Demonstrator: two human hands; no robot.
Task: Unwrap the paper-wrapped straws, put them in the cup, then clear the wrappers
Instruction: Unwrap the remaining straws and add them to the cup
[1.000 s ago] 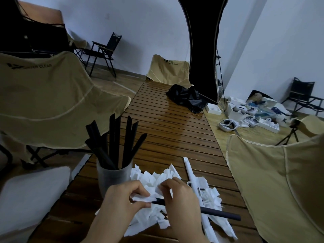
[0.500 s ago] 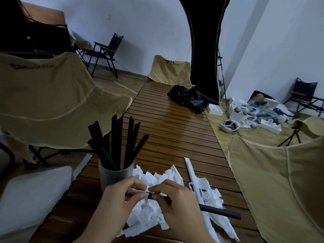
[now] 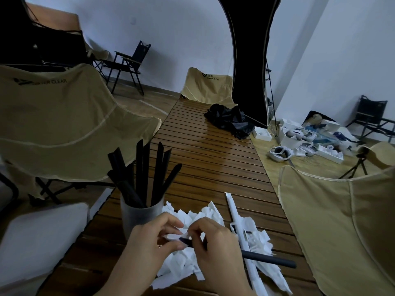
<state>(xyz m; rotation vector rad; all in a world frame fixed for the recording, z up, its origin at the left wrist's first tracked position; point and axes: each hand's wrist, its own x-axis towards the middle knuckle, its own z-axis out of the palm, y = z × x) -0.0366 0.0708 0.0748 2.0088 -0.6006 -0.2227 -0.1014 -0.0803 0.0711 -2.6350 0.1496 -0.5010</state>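
2 hands at work over a wooden slatted table [image 3: 213, 159]: left hand [image 3: 149, 244] pinching a scrap of white wrapper [image 3: 174, 236], right hand [image 3: 215, 242] gripping 1 black straw [image 3: 269, 259] whose bare end juts out to the right. Just beyond the left hand, 1 frosted cup [image 3: 139, 218] holding roughly 8 black straws [image 3: 147, 174], exact count hard to tell. Under and beyond both hands, 1 heap of torn wrappers [image 3: 181, 265]. Right of the right hand, 1 wrapped straw [image 3: 234, 210] lying lengthwise. Farther off, 1 black bundle [image 3: 230, 120]; tan camp chairs [image 3: 64, 116] around, white walls.
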